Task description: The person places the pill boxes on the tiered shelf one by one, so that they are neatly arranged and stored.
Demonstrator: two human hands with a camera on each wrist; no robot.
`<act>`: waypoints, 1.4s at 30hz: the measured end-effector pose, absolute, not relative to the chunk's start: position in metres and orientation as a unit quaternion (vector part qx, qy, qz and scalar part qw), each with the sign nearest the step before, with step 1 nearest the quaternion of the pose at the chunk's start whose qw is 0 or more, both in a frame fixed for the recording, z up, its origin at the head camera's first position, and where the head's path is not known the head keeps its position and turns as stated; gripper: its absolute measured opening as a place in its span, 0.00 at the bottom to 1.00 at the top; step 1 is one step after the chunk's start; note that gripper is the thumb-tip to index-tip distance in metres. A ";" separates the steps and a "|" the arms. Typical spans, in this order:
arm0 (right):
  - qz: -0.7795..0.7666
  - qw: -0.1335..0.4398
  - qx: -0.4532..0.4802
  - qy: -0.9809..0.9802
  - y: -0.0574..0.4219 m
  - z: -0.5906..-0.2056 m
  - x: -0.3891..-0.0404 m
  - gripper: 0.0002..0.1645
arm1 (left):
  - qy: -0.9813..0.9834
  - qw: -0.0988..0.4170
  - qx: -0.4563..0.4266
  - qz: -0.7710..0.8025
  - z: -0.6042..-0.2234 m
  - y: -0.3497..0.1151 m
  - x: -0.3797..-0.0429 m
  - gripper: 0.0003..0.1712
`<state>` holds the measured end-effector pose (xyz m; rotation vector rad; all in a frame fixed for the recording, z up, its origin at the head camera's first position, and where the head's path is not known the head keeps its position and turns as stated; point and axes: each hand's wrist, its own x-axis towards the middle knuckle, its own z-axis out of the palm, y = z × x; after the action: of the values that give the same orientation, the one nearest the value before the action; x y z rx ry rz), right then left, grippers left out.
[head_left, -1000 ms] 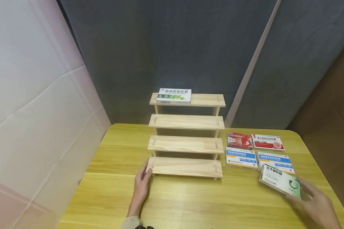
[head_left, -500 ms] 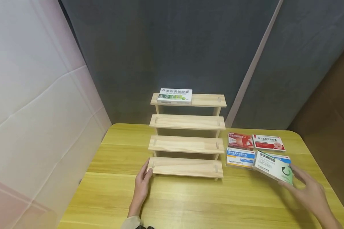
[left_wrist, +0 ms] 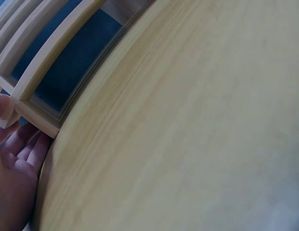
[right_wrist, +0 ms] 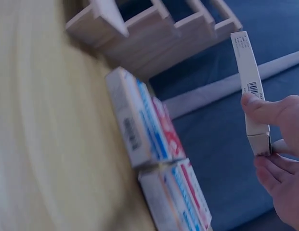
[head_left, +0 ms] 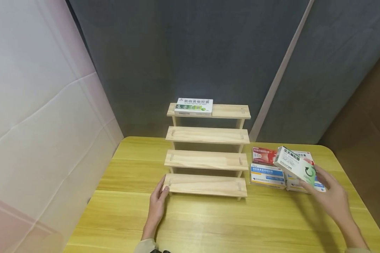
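My right hand (head_left: 330, 196) pinches a green-white box (head_left: 293, 166), now farther back, above the other boxes (head_left: 267, 175): nearer the rack (head_left: 206, 185), not on it. My left hand (head_left: 157, 203) grips the rack's bottom-left end.

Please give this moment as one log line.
left hand: grips wooden rack | right hand: holds green-white box above table | top shelf: another box

Left hand (left_wrist: 17, 178) at the lower left, fingers (left_wrist: 39, 150) gripping a wooden shelf (left_wrist: 53, 45) by its corner, blue cloth (left_wrist: 86, 53) behind, wood-grained desk (left_wrist: 163, 115) spreading right
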<state>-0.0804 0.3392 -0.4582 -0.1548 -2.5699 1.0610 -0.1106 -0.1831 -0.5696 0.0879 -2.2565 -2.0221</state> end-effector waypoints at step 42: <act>0.397 0.193 0.009 -0.897 0.277 -0.389 -0.162 0.46 | -0.750 0.060 0.030 -0.658 -0.572 -0.183 -0.111 0.29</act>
<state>-0.1618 0.2766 -0.3894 0.0252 -2.5181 1.1145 -0.1109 -0.1835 -0.5721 0.0903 -2.2717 -1.9907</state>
